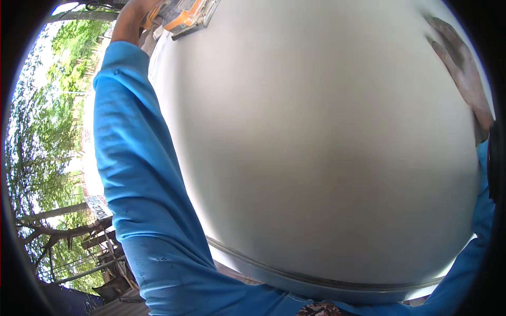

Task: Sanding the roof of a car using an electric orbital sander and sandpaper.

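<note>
One left hand (141,16) and one right hand (463,68) are reaching over one panel (321,137).
One tool (185,17) is sitting in the left hand, two sleeves (139,152) are trailing, one behind each hand, and one sign (98,206) is showing well behind the left hand.

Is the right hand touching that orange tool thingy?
Apart. The head view shows the right hand at the upper right and the orange tool at the upper left, with a broad pale surface between them.
</note>
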### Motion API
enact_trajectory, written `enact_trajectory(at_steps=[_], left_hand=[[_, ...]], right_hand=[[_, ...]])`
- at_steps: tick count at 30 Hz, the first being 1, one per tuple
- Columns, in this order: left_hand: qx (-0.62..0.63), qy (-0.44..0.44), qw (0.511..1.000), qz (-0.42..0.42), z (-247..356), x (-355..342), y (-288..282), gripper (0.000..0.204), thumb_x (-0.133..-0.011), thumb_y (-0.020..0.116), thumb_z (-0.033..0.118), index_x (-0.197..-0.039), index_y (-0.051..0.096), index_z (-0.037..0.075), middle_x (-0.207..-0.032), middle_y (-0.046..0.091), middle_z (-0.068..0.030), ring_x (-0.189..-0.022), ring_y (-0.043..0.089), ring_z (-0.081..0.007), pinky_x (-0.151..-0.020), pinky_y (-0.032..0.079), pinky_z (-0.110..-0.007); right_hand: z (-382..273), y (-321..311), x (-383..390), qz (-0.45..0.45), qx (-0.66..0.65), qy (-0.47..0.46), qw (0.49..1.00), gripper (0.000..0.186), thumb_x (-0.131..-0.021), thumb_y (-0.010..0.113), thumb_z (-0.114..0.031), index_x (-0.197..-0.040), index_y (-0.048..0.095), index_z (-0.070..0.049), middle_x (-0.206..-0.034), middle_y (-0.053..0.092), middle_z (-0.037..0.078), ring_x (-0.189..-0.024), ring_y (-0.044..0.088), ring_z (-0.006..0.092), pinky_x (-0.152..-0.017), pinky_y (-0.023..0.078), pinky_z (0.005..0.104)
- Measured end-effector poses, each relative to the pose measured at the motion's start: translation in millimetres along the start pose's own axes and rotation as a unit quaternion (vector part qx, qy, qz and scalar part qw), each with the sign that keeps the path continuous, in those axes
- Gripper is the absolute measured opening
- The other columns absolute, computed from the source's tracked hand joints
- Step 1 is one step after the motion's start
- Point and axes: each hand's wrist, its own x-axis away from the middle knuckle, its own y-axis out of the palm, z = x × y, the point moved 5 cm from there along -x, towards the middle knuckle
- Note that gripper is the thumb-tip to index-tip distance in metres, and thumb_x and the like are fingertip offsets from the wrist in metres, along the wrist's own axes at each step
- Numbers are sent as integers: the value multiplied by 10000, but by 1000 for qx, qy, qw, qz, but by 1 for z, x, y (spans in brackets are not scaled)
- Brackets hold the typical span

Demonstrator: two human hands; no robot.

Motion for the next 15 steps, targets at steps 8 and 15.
enact_trajectory(at_steps=[8,15], left_hand=[[-44,-2,999,-5,-14,3,5,276,-724,774,-13,-917,587,52,-800,565,9,-706,541,-93,-628,479,-275],[-118,-13,992,30,26,58,-22,292,-724,778,-9,-943,592,43,-811,570,5,-716,546,-94,-639,487,-276]], right_hand=[[-27,2,3,-12,-66,-53,996,562,-941,646,-396,-1275,606,54,-1279,583,308,-1194,581,425,-1019,478,460],[-5,22,1,28,-121,13,992,539,-949,615,-367,-1322,566,19,-1381,523,229,-1296,495,359,-1088,390,416]])
